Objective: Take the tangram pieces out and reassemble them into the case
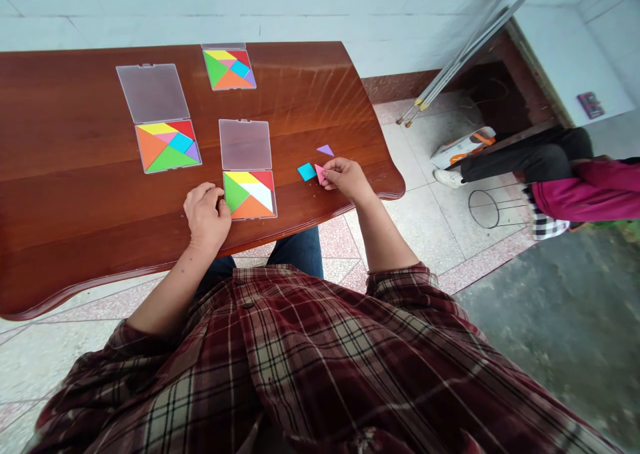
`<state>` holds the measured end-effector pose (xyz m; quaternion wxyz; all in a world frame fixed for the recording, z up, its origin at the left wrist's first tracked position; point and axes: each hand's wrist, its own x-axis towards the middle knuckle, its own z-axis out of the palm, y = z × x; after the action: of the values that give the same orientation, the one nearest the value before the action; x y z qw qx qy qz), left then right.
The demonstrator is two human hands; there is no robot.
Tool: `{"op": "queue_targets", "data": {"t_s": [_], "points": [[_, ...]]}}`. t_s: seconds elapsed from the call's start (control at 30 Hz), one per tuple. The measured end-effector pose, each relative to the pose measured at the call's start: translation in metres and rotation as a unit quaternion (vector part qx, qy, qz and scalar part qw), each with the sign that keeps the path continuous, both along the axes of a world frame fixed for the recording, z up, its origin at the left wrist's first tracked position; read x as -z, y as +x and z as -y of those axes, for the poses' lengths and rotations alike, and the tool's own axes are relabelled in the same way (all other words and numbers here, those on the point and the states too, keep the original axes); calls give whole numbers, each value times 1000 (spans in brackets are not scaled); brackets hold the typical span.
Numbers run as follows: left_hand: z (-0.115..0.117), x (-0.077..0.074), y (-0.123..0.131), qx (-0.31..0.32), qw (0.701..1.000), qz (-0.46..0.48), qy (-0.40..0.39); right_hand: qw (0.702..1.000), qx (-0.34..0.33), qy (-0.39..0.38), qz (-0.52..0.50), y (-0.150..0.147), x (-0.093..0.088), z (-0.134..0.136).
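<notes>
A pink triangular tangram piece point(321, 173) is pinched between the thumb and fingers of my right hand point(344, 177), low over the table. Just left of it lies a blue square piece point(307, 171), and a purple triangle point(325, 150) lies beyond. My left hand point(206, 213) rests with curled fingers, thumb and forefinger against the left edge of an opened tangram case point(275, 215). Inside that case are yellow, red, green point(234, 195) and orange point(253, 208) pieces around a bare white gap point(261, 194). Its clear lid point(245, 145) lies folded back flat.
Two more tangram cases with coloured pieces stand farther off, one at left point(167, 147) with its lid open, one at the back point(229, 69). The wooden table point(90, 194) meets a tiled wall. At right are crutches point(450, 61) and a seated person point(575, 181).
</notes>
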<state>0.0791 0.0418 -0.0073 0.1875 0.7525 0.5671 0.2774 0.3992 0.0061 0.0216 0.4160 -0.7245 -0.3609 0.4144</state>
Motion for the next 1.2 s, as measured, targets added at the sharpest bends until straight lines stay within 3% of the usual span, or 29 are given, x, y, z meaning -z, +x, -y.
{"op": "queue_targets", "data": {"t_s": [0.23, 0.4, 0.5, 0.7, 0.83, 0.93, 1.07, 1.2], "points": [[0, 1, -1, 0, 1000, 0, 3, 994, -93, 51, -40, -35, -6, 4], [0, 1, 0, 2, 1000, -1, 8, 972, -209, 103, 24, -65, -19, 9], [0, -1, 0, -1, 1000, -2, 5, 966, -237, 100, 37, -78, -19, 9], [1, -2, 2, -2, 1000, -1, 4, 968, -236, 86, 25, -89, -3, 4], [1, -2, 1, 0, 1000, -5, 8, 978, -195, 76, 0, -90, 1, 1], [2, -2, 1, 0, 1000, -9, 5, 983, -161, 34, -84, -90, -2, 0], [1, 0, 1, 0, 1000, -8, 5, 960, -152, -26, -234, -91, -7, -1], [0, 1, 0, 2, 1000, -10, 9, 943, -133, -35, -302, -92, -8, -2]]}}
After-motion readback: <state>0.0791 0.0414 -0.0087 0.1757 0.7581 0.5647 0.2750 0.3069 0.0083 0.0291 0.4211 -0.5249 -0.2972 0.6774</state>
